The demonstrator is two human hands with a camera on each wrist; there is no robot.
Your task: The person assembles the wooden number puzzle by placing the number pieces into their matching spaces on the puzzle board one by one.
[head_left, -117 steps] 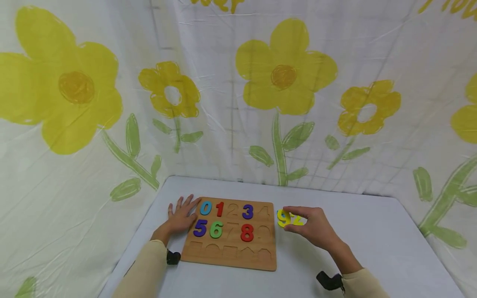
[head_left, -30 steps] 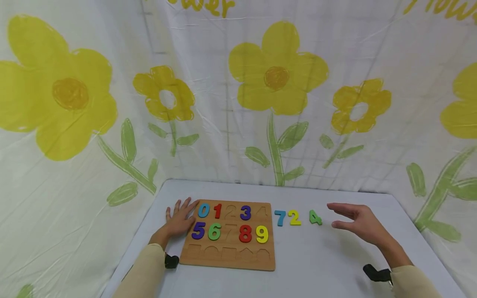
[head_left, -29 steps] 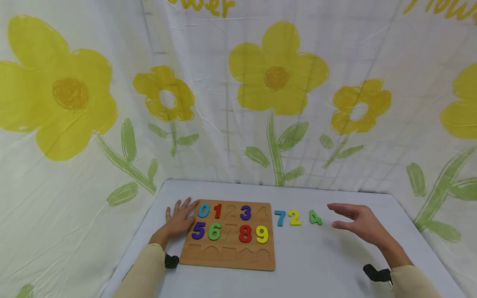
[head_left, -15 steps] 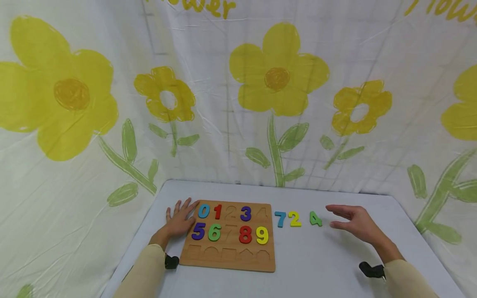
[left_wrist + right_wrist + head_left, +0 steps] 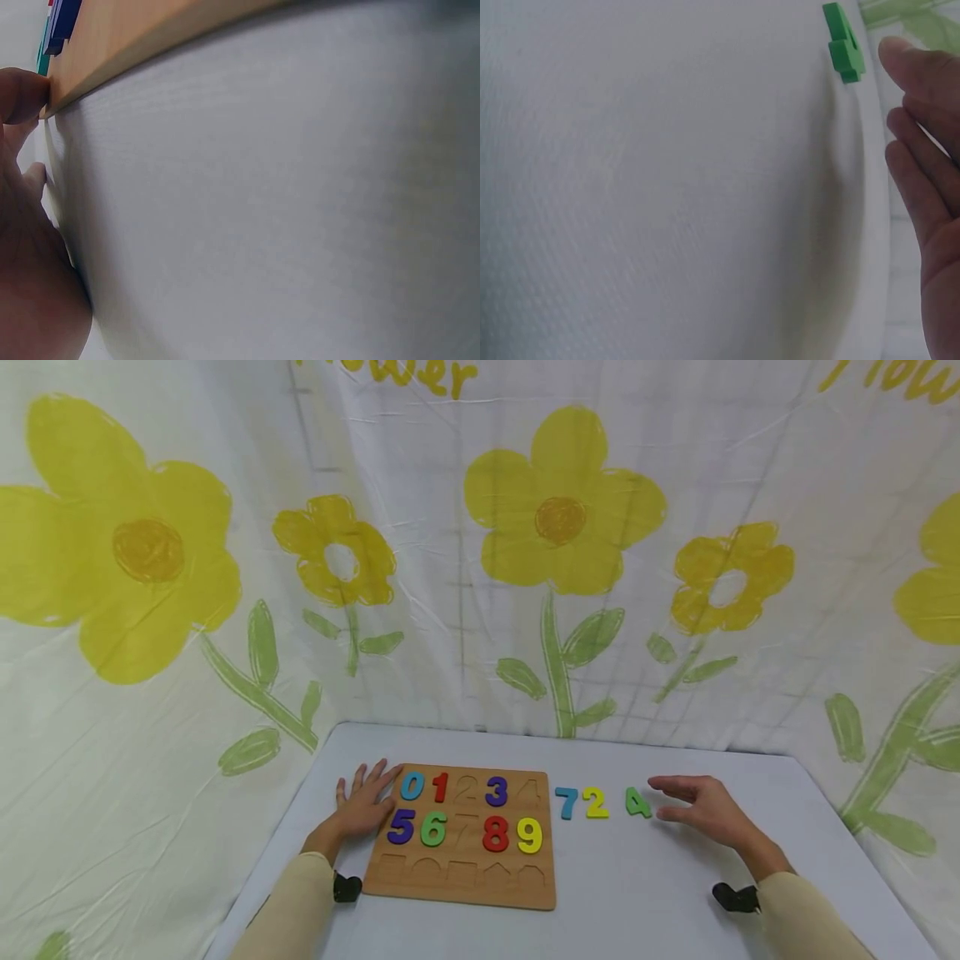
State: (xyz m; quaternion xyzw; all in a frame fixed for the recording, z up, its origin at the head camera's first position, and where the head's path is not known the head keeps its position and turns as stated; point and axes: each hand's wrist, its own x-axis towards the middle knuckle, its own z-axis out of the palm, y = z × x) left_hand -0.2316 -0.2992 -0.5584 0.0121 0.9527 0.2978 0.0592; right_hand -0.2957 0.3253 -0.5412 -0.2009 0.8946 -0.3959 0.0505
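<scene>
The wooden number board (image 5: 459,893) lies on the table with the digits 0, 1, 3, 5, 6, 8 and a yellow 9 (image 5: 529,835) in its recesses. My left hand (image 5: 363,806) rests at the board's left edge, fingers spread, thumb and index touching it. In the left wrist view the thumb (image 5: 26,94) lies against the board's side. My right hand (image 5: 701,806) holds nothing; thumb and fingers stand apart just right of the green 4 (image 5: 638,802). In the right wrist view that green 4 (image 5: 844,45) lies flat, close to the thumb tip.
A blue 7 (image 5: 566,802) and a yellow 2 (image 5: 596,802) lie between the board and the green 4. Bare recesses for 2, 4 and 7 and a bottom row of shapes show on the board. Behind the white table (image 5: 637,893) hangs a flowered curtain (image 5: 420,652).
Earliest, my right hand pinched the yellow 9 beside the board; now the 9 sits on the board. The right hand, then farther right, has drifted left towards the green 4. The left hand stays.
</scene>
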